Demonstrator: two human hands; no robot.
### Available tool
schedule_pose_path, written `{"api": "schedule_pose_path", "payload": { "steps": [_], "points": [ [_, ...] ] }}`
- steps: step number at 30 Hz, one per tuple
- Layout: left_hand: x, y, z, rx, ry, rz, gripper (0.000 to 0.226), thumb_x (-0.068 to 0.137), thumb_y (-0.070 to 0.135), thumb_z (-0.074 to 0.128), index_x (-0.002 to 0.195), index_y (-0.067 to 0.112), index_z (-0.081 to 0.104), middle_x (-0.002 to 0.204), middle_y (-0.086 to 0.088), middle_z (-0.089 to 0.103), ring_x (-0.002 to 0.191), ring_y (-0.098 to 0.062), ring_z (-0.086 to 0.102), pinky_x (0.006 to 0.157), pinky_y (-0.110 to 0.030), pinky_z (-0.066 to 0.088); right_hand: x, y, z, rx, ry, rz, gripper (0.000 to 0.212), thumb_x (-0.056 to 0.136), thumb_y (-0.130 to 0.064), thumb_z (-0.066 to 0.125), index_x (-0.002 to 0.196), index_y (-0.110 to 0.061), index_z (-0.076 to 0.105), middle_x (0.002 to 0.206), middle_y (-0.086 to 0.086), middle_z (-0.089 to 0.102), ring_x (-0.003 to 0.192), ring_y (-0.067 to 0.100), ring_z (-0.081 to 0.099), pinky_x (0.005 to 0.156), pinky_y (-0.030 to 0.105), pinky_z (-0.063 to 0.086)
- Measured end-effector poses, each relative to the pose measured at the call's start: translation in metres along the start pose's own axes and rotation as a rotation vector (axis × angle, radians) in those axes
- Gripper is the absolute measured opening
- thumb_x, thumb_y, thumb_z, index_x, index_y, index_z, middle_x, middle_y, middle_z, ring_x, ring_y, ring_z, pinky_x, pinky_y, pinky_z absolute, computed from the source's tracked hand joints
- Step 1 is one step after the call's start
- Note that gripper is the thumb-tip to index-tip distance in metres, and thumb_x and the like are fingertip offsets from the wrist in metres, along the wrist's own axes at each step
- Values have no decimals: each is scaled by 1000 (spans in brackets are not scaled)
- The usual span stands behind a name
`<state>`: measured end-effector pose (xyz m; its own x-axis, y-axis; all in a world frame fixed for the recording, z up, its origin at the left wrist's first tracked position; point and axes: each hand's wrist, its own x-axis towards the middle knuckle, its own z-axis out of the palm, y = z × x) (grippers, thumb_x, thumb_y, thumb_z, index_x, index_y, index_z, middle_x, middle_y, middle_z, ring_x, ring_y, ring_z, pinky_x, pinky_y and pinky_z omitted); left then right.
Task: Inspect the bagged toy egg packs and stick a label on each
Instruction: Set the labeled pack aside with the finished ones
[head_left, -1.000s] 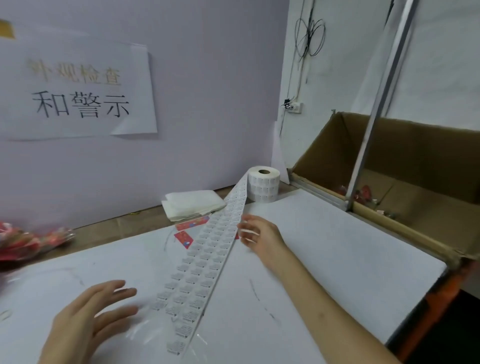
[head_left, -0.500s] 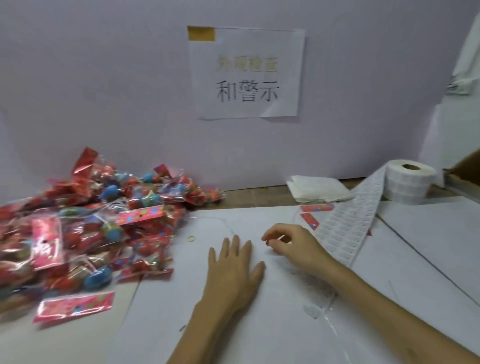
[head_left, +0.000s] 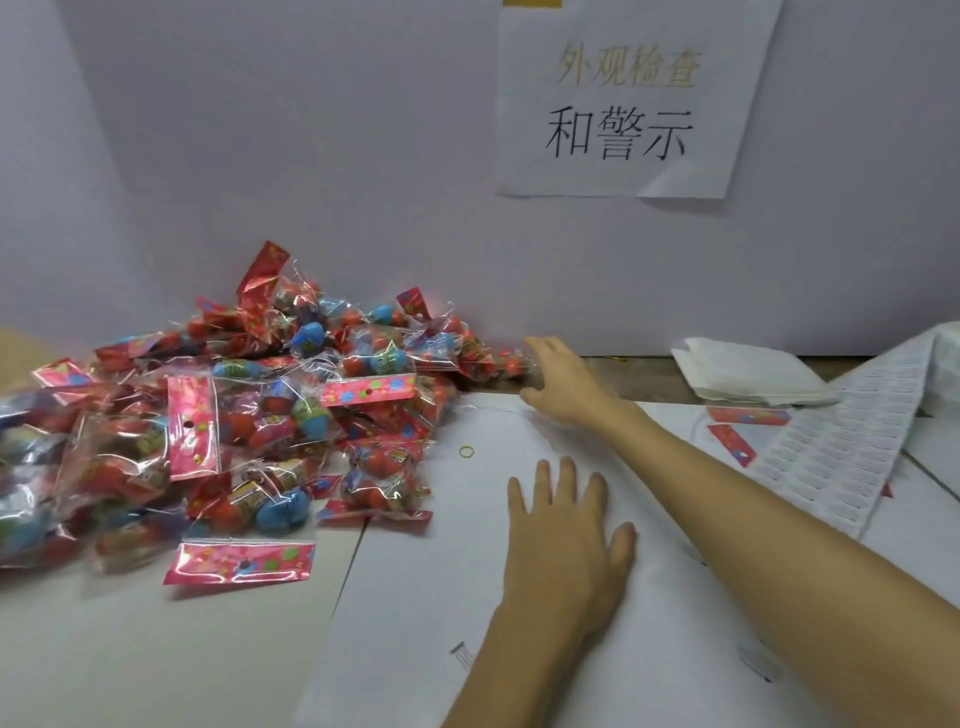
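A heap of clear bagged toy egg packs (head_left: 249, 415) with red header cards and red and blue eggs lies on the left of the white table (head_left: 649, 623). My right hand (head_left: 561, 379) reaches across with straight fingers, its tips at the pack on the heap's right end; it holds nothing. My left hand (head_left: 563, 540) rests flat, fingers spread, on the white sheet in the middle. The white label strip (head_left: 841, 447) runs along the right side.
A folded white cloth (head_left: 748, 371) lies at the back right, with two loose red cards (head_left: 735, 431) beside the strip. A small yellow rubber band (head_left: 466, 451) lies near the heap. A paper sign (head_left: 623, 98) hangs on the wall behind.
My head has turned left, bringing the heap to the fore. My right hand left the label strip and stretched toward the heap's right end. My left hand stays flat on the sheet.
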<state>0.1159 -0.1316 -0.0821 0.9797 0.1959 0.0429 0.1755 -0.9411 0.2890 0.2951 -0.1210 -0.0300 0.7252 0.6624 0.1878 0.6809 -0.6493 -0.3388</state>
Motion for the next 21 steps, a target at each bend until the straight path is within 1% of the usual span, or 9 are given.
{"api": "schedule_pose_path", "payload": {
  "steps": [2,4,7,11,12,16,17,19,21],
  "points": [
    [0,1,0,9,-10,-3,61,108,50,25,162,24,14,173,-8,-1,158,-31,-8,124,-55,-10,15,1,9,82,-12,17,71,95,-15,66,156,-13,32,159,7,35,143,27,39,112,36,36],
    [0,2,0,7,-9,-2,61,108,50,25,162,24,14,172,-9,-1,158,-32,-9,124,-55,-10,26,3,16,103,-16,-8,64,92,-10,68,151,-12,42,153,9,44,140,26,41,110,31,35],
    [0,2,-1,-19,-9,3,62,107,49,24,162,24,12,172,-9,-2,157,-33,-10,123,-56,-13,35,6,28,144,86,-29,41,89,-4,67,129,-12,66,128,9,64,118,27,58,93,27,42],
    [1,2,-1,-44,-9,-2,61,107,49,26,162,25,13,172,-8,-2,157,-33,-10,123,-55,-13,34,5,30,169,246,-13,21,94,-11,68,113,-15,75,111,3,72,95,16,62,71,12,41],
    [0,2,-1,-41,-15,-4,61,107,49,26,162,25,14,172,-8,-2,157,-32,-10,123,-55,-13,31,4,27,163,260,-25,19,94,-13,67,111,-14,76,108,3,73,93,15,62,69,13,41],
    [1,2,-4,-22,-30,-8,60,108,49,26,161,25,16,173,-7,-1,158,-30,-8,124,-54,-11,4,3,5,195,307,-48,15,95,-18,63,102,-15,76,96,-1,75,90,16,68,79,30,55],
    [1,1,-5,-19,-34,-9,60,108,49,26,161,25,17,173,-7,-1,158,-30,-8,124,-54,-10,-6,4,-2,229,324,-46,14,95,-19,63,99,-16,76,92,-4,74,85,13,68,79,30,56],
    [-1,0,-6,-34,-30,-11,58,107,49,29,160,25,21,173,-7,3,158,-29,-5,125,-53,-8,-28,8,-16,345,379,-10,13,95,-20,65,99,-19,77,85,-12,71,80,4,66,74,19,54],
    [-2,-1,-8,-104,30,-10,53,107,47,34,155,24,33,170,-5,17,158,-26,6,126,-50,-2,-55,12,-31,472,437,42,15,96,-22,66,104,-19,78,83,-19,69,78,-1,66,70,12,52]
  ]
}}
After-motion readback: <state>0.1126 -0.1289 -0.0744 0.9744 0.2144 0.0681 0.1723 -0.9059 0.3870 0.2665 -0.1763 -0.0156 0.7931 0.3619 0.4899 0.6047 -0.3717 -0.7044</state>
